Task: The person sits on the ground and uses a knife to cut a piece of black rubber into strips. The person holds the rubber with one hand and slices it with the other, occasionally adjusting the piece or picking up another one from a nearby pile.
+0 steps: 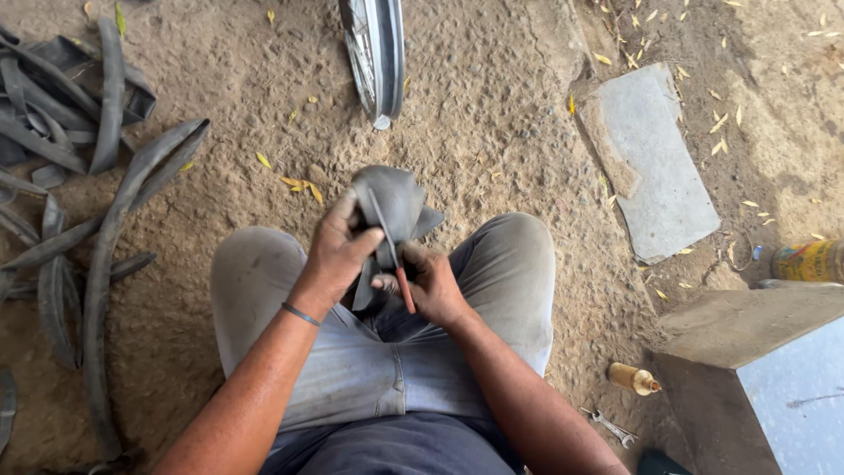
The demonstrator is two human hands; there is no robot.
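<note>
The person is sitting low over the dirt ground [492, 114], knees apart, working a piece of black rubber tube [391, 207] held up between the knees. The left hand [338, 251] is gripping the folded rubber from the left side, fingers wrapped around its edge and pressed closed on it. The right hand [431, 283] is pinching a thin tool with a red handle [393, 255], the slim shaft lying across the face of the rubber and the red end pointing down toward the lap.

Judging from how things lie, the work is sitting somewhere in the middle: the rubber is in hand and the tool is bearing on it, but whether a cut or mark is already showing cannot be told, since the surface under the shaft is dark and folded. No finished piece is lying near the hands.

Around the person, long strips of old tube [97, 264] are lying piled to the left, a wheel rim [378, 53] is standing ahead, a flat grey slab [655, 158] is lying to the right, and a small yellow bottle [631, 378] and a spanner [611, 427] are resting beside a block [747, 352].
</note>
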